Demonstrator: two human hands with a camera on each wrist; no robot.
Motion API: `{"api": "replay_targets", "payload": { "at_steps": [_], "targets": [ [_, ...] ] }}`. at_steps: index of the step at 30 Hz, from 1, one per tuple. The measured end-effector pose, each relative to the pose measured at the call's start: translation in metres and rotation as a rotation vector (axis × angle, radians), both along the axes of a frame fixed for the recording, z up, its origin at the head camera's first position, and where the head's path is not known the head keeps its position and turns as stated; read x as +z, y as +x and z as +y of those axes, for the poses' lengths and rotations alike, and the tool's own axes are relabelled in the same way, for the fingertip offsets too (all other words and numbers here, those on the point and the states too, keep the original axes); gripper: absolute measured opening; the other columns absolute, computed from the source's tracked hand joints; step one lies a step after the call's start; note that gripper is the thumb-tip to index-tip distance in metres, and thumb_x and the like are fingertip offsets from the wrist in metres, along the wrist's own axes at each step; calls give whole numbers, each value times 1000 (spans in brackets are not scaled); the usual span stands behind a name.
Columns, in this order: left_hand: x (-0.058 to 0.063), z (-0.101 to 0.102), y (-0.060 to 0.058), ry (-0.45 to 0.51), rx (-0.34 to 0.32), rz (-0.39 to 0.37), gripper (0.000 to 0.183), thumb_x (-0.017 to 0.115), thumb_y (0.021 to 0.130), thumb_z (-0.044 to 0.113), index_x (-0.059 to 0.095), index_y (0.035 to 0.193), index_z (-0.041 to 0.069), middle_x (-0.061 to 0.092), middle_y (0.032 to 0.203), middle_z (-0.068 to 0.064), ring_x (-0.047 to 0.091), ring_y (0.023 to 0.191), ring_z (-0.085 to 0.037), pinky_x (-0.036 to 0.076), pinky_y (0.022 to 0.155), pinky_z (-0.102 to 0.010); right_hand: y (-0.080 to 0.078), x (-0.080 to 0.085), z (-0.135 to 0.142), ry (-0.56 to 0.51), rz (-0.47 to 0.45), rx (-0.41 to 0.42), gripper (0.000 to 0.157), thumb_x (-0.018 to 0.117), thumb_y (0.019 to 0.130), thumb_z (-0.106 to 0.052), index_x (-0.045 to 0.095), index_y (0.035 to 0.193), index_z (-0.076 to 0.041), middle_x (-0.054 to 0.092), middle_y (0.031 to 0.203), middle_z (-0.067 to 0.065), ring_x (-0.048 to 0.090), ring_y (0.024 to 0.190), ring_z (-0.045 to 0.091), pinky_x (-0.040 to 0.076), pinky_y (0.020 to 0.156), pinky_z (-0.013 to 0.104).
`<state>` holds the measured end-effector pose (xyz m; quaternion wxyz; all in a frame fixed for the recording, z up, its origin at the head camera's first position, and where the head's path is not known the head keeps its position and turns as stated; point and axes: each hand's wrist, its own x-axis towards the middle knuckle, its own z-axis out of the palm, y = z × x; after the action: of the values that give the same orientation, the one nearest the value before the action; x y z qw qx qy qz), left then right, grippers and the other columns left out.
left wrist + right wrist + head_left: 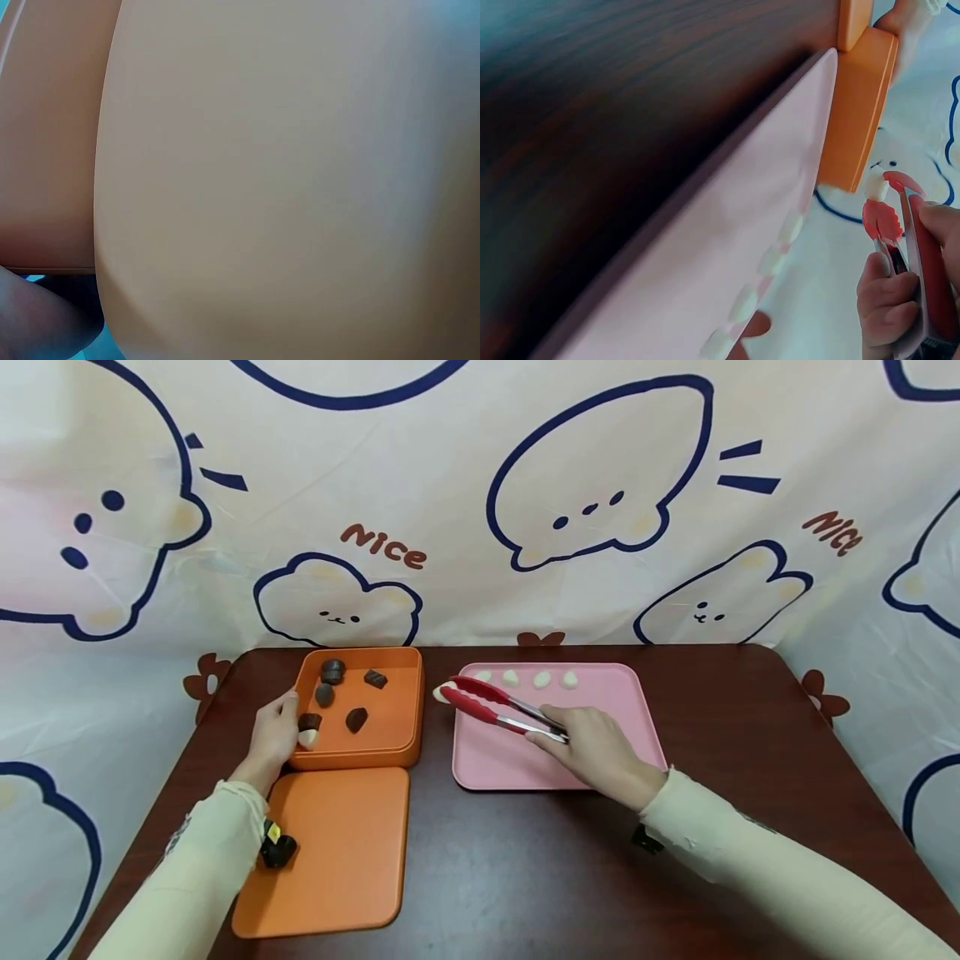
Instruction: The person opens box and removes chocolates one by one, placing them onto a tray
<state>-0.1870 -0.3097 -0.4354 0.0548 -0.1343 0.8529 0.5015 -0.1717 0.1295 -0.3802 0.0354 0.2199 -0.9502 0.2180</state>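
My right hand grips metal tongs with red tips. Between those tips sits a small white piece, held above the gap dividing the orange box from the pink tray. The right wrist view also has the white piece at the tong ends. At the box's left side, my left hand holds the wall. Inside the box lie several dark brown pieces, plus a white one by the left wall. Several white teardrop-shaped pieces line the tray's far edge.
A flat orange lid lies in front of the box, beneath my left forearm. All of it stands on a dark brown table. A cartoon-printed white cloth rises behind the table's back edge and along both sides.
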Motion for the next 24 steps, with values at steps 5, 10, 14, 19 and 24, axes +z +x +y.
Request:
{"api": "replay_targets", "payload": {
  "at_steps": [5,10,14,19,24],
  "targets": [
    [0,0,0,-4,11,-2,65,12,109,49,12,163,12,19,166,-24,10,157,-41,20,125,-61,2,-3,28,-3,-3,-37,29,73,94,-37,76,111,-13,54,64,-5,47,62,14,38,58,27],
    [0,1,-1,-4,19,-5,64,13,110,48,12,163,13,12,170,-16,12,156,-43,17,125,-63,5,-5,51,11,-7,-65,28,73,94,-36,75,112,-16,57,68,-5,49,66,14,40,58,29],
    [0,0,-2,-16,26,3,66,13,109,50,17,162,11,32,156,-31,26,149,-47,27,122,-59,6,-1,69,45,-25,-110,37,73,94,-35,73,122,-11,57,65,-3,47,60,15,40,53,29],
    [1,-4,-2,-11,28,7,69,13,109,50,23,161,6,17,168,-22,9,157,-42,17,126,-62,2,-1,87,47,-33,-149,44,74,93,-34,72,125,-4,58,63,1,46,56,15,39,50,27],
    [1,-5,-1,2,38,8,68,12,110,48,23,160,3,11,169,-19,11,156,-43,17,126,-61,-2,-7,105,28,-49,-205,50,73,94,-34,69,127,3,66,70,6,49,58,16,40,50,28]
  ]
}}
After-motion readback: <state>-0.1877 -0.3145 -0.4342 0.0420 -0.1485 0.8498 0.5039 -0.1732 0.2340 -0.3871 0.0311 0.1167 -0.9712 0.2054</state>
